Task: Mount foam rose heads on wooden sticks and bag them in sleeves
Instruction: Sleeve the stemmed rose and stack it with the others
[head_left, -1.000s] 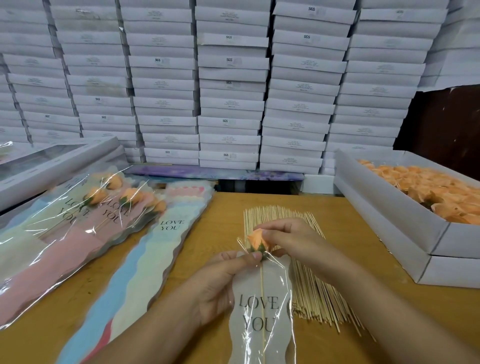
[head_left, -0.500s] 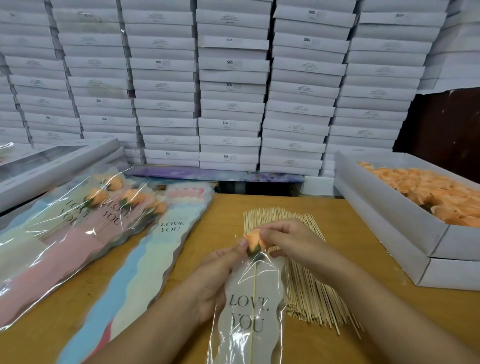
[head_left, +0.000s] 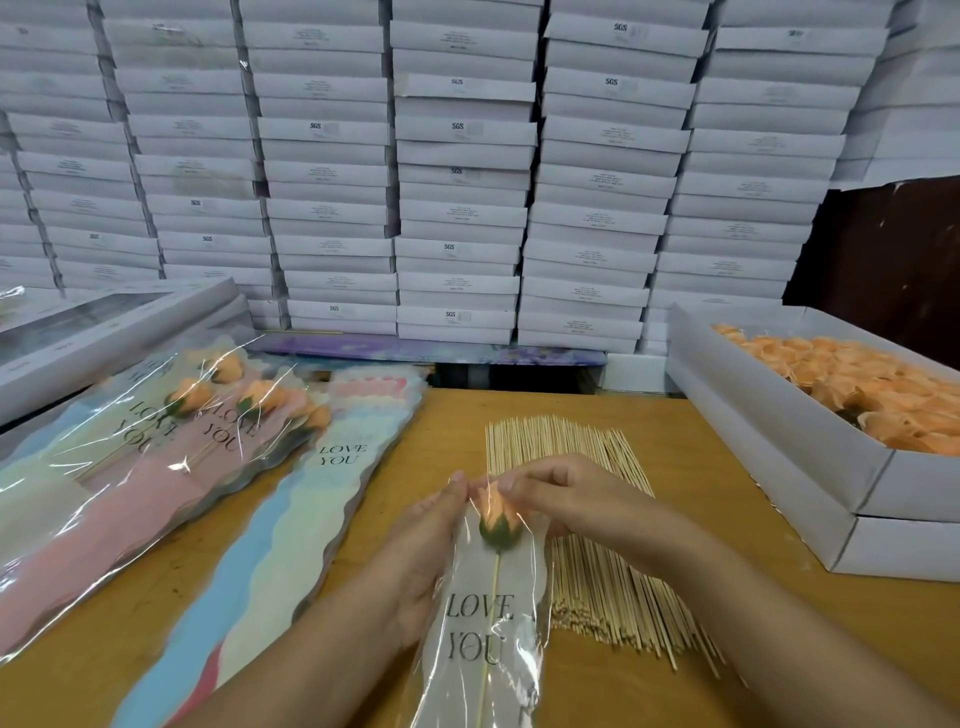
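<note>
An orange foam rose head (head_left: 497, 514) on a thin wooden stick (head_left: 491, 613) lies inside a clear sleeve (head_left: 480, 639) printed LOVE YOU, low in the middle of the view. My left hand (head_left: 423, 556) holds the sleeve's left side, thumb up at its top edge. My right hand (head_left: 566, 499) pinches the sleeve's top edge just right of the rose. A flat bundle of wooden sticks (head_left: 592, 525) lies on the table under and behind my right hand.
Bagged roses (head_left: 156, 447) lie piled at the left, beside a stack of flat sleeves (head_left: 291, 525). An open white box of orange rose heads (head_left: 852, 384) stands at the right. White boxes (head_left: 457, 171) are stacked high along the back. The tabletop (head_left: 727, 644) is wood.
The rose has gone from the sleeve's mouth down inside the sleeve. Both hands have drawn closer together at the sleeve's top edge.
</note>
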